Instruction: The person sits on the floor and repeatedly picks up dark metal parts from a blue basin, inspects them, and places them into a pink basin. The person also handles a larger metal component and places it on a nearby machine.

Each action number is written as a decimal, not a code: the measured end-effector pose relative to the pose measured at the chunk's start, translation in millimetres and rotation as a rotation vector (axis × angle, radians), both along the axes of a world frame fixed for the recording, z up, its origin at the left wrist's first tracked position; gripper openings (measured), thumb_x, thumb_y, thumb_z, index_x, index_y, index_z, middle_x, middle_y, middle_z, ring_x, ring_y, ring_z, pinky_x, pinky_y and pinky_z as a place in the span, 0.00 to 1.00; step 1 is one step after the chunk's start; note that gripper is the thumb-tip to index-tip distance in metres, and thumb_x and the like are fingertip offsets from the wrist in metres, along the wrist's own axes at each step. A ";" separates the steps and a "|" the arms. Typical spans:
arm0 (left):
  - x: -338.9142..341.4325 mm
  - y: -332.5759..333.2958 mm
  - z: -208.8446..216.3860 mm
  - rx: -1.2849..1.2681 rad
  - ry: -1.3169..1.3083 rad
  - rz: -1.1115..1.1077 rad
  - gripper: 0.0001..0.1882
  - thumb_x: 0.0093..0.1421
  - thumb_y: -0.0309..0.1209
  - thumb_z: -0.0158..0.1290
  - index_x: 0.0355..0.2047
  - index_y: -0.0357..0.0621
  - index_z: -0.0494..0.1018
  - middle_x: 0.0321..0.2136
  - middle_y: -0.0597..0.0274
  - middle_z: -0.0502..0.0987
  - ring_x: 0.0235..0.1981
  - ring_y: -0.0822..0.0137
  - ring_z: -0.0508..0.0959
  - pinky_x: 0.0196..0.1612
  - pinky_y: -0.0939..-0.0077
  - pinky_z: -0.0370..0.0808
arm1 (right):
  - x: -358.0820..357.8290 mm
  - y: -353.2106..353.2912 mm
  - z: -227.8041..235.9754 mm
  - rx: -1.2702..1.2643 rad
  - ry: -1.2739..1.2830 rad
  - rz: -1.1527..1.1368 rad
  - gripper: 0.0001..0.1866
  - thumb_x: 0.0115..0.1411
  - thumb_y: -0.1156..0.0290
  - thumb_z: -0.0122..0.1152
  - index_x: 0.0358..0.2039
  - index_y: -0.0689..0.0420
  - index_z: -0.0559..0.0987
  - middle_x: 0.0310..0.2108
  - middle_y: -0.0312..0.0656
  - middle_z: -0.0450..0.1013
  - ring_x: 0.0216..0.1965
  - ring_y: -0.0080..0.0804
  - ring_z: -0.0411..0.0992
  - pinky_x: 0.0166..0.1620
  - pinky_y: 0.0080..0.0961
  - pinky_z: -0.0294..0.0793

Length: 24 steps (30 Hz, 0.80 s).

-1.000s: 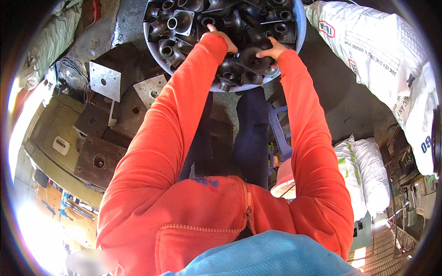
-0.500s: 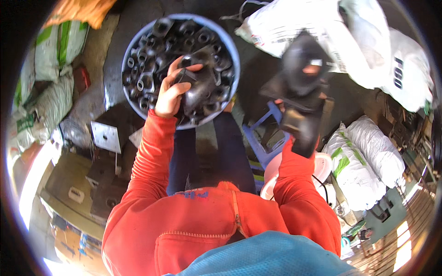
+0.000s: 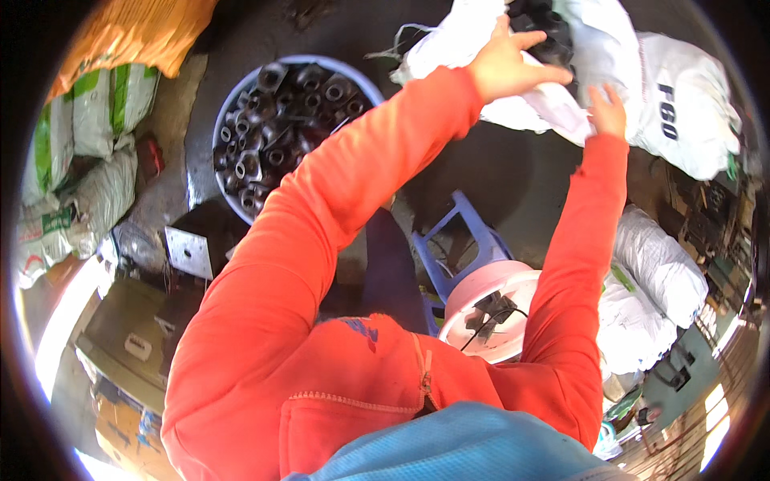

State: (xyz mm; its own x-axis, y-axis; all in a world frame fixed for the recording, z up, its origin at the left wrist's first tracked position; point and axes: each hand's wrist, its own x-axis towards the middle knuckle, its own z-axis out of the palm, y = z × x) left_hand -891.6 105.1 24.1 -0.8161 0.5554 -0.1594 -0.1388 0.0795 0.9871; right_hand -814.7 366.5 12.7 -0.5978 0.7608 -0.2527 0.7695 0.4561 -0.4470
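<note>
My left hand (image 3: 513,66) is stretched over the mouth of a white sack (image 3: 449,48) at the top, its fingers spread and nothing in them. Black moulded parts (image 3: 545,36) lie in the sack's mouth, just beyond those fingers; their shape is partly hidden. My right hand (image 3: 607,112) is at the sack's near right side, fingers apart, close to or touching the white cloth. Nothing shows in it. A round blue-rimmed tub (image 3: 218,132) on the left is full of black funnel-shaped parts (image 3: 277,120) with ring-like ends, partly covered by my left sleeve.
A blue plastic stool (image 3: 473,232) stands right of my legs, beside a pink basin (image 3: 489,276) with black pieces and a cord in it. More white sacks (image 3: 690,112) lie at the right. Green-striped sacks (image 3: 92,112) and a metal plate (image 3: 190,251) are on the left.
Both hands have let go of the black parts they held. My left hand has swung from the tub to the white sack; my right has moved up to it. The pink basin shows more fully.
</note>
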 end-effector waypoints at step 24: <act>32.4 -419.0 -329.7 -1.137 0.456 0.124 0.35 0.45 0.45 0.61 0.55 0.48 0.70 0.67 0.41 0.42 0.68 0.40 0.41 0.67 0.50 0.44 | -42.7 -506.2 -358.7 0.060 -0.478 0.917 0.36 0.52 0.67 0.62 0.61 0.43 0.58 0.61 0.48 0.57 0.53 0.53 0.69 0.51 0.44 0.72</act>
State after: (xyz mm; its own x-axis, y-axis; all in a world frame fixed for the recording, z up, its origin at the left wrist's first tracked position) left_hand -859.2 -313.9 -305.7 -0.9613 0.2013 -0.1881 0.1324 0.9363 0.3253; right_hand -857.5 -139.7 -345.9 -0.8011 0.0833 -0.5928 0.2065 0.9679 -0.1430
